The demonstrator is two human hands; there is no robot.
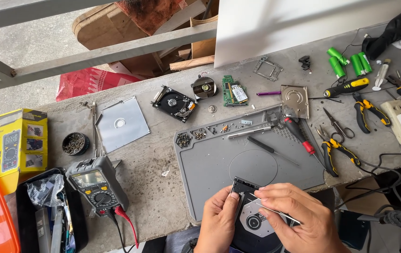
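Concrete forms the bench (163,197), rough and grey, with a grey mat (219,159) laid across its near middle and a metal railing (92,51) beyond the far edge. Both forearms come up from the bottom of the view, wrists bent in toward each other just off the mat's near edge. Left hand (219,222) curls around the left side of a disc drive (252,220), thumb and fingers pinched on its upper left corner. Right hand (299,218) lies over the drive's right side, fingers half closed, the fingertips (262,194) pressing a thin metal strip across its top. The drive is held low, partly over the mat's front edge and partly off the bench.

Most of the mat's middle lies bare; small screws sit in its top trays, and a red screwdriver (299,133) and a thin black tool (270,150) lie toward its right. A multimeter (98,185) stands left of the mat, near the hands. Further back lie a hard disk (176,104), a metal cover (121,124) and a circuit board (234,91). Pliers (338,152), scissors (336,124) and green cells (348,61) crowd the right end.
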